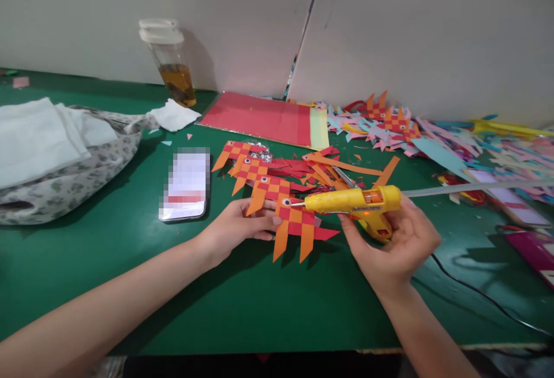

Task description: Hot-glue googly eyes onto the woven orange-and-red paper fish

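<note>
My right hand (pixel 396 245) is closed round a yellow hot glue gun (pixel 352 200), its nozzle pointing left at the googly eye of a woven orange-and-red paper fish (pixel 298 225). My left hand (pixel 236 227) pinches that fish at its left edge and holds it against the green table (pixel 130 268). Just behind it lie several more woven fish (pixel 255 173) with googly eyes. A clear glue stick (pixel 467 189) juts from the back of the gun to the right.
A phone (pixel 186 184) lies left of the fish. A patterned cloth bag (pixel 64 158) with white tissue sits far left, a bottle of amber liquid (pixel 173 63) by the wall. Red and yellow paper sheets (pixel 268 117) and heaps of paper scraps (pixel 433 133) fill the back right. A black cable (pixel 476 294) runs right.
</note>
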### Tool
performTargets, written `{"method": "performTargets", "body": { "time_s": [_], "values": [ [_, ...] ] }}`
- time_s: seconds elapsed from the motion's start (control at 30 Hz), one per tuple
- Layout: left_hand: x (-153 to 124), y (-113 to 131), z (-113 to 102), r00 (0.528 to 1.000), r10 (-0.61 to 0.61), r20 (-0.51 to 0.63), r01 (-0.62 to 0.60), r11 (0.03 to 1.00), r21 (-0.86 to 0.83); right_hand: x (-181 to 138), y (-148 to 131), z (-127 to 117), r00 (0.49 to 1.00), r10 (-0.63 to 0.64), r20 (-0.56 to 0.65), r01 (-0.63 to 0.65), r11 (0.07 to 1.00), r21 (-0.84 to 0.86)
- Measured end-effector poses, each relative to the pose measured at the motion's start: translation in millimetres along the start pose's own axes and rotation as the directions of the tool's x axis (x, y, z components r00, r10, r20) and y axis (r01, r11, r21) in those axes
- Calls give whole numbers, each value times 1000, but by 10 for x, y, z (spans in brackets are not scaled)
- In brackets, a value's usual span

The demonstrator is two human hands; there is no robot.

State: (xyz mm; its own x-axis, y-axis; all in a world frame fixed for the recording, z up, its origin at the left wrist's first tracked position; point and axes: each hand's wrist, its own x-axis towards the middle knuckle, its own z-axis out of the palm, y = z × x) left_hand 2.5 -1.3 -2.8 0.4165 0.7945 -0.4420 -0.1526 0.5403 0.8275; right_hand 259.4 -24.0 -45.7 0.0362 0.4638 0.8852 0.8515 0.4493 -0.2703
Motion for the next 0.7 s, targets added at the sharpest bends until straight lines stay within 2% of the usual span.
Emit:
{"method": "performTargets", "body": {
  "time_s": [0.1, 0.23, 0.7],
  "values": [
    [-1, -4, -3, 1000, 4, 4, -4, 1000, 11, -5, 8, 3, 1000, -21, -21, 21, 1000, -4],
    [5, -5, -9, 1000, 5, 4, -5, 999, 33, -1, -2, 7, 1000, 6, 27, -7, 1000, 19],
    [5, 4, -5, 1000, 6, 5, -6, 999, 40, 15, -17, 1, 999, -11, 41, 11, 1000, 15]
  ]
}}
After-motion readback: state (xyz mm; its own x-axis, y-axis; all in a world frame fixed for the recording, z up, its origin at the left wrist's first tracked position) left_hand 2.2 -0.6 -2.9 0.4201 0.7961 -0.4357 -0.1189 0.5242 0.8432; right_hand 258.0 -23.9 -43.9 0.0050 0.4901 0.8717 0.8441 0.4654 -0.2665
